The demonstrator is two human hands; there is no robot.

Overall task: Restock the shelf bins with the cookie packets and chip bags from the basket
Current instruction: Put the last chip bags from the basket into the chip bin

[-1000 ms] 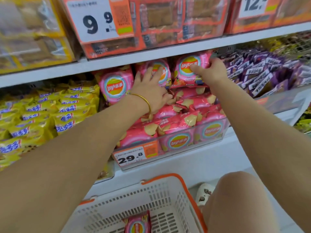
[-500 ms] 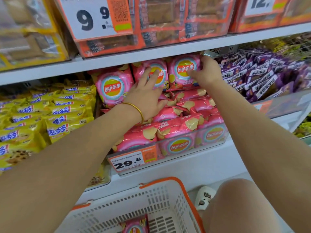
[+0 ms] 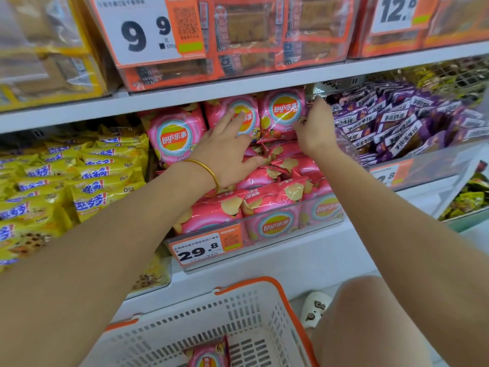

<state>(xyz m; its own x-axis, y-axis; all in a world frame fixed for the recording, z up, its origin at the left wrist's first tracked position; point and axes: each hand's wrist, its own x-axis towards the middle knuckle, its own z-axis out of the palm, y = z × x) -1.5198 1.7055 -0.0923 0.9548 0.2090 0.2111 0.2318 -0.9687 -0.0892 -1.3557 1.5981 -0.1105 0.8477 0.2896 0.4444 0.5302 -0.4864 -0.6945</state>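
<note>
Head view: braces with the left hand (image 3: 227, 152), fingers straight and spread, flat against the middle upright chip bag (image 3: 239, 115); pinches the right edge of the end chip bag (image 3: 281, 111) with the right hand (image 3: 315, 128), fingers curled. Compared with a second ago, has slid the right hand from the bag's top down to its side; has moved the left fingers higher up the middle bag. Stands both bags at the back of the pink chip bin (image 3: 291, 234), behind the flat-lying bags; judged as squaring the back row, with placement nearly finished. Leaves one pink chip bag (image 3: 209, 353) in the basket (image 3: 248, 283) below; calls for release, then a reach down for it.
</note>
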